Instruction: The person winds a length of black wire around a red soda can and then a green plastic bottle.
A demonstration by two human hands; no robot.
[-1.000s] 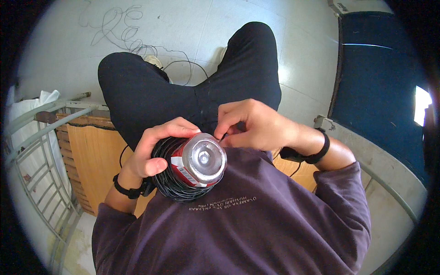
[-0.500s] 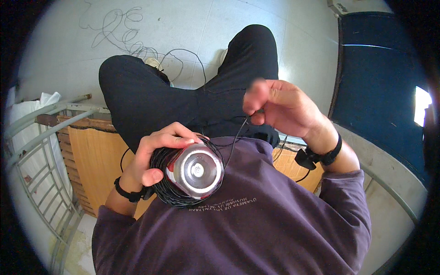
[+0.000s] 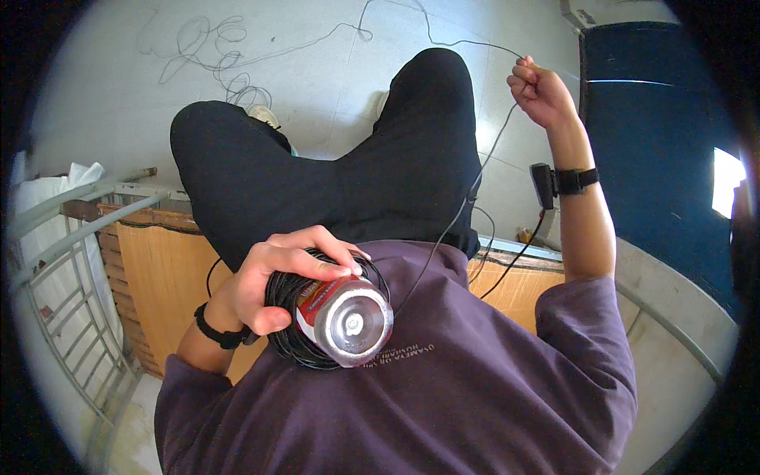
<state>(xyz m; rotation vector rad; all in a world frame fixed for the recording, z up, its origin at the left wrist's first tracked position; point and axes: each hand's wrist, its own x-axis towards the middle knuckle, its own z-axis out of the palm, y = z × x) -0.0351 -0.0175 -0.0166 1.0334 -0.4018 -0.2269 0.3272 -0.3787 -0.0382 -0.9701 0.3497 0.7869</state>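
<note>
View: from the head camera, we look down past our chest and lap at both bare hands.
Left hand: our left hand (image 3: 297,273) is curled, thumb on one side and fingers over the top, keeping hold of a red can together with the cord wound on it.
Can: the red can (image 3: 355,326) is in front of the shirt, tilted so that its round silver base faces up toward us.
Coil: a thick coil of black cord (image 3: 299,348) wraps around the can's side, below the left hand's thumb.
Strand: one cord strand (image 3: 495,146) leaves the can's right side and rises past the knee to the right hand.
Right hand: our right hand (image 3: 542,93) is raised beyond the right knee, well apart from the can, its fingers closed on the strand.
Floor: past the right hand, cord curves over the pale tiled floor (image 3: 317,87) to the top edge; loose loops (image 3: 202,47) lie at upper left.
Clothing: we wear a purple shirt (image 3: 475,380), black trousers (image 3: 324,198) and a black strap (image 3: 576,181) on the right wrist.
Surroundings: a wooden panel (image 3: 162,277) and a metal rail frame (image 3: 67,229) are at left, a dark blue panel (image 3: 649,127) at right.
</note>
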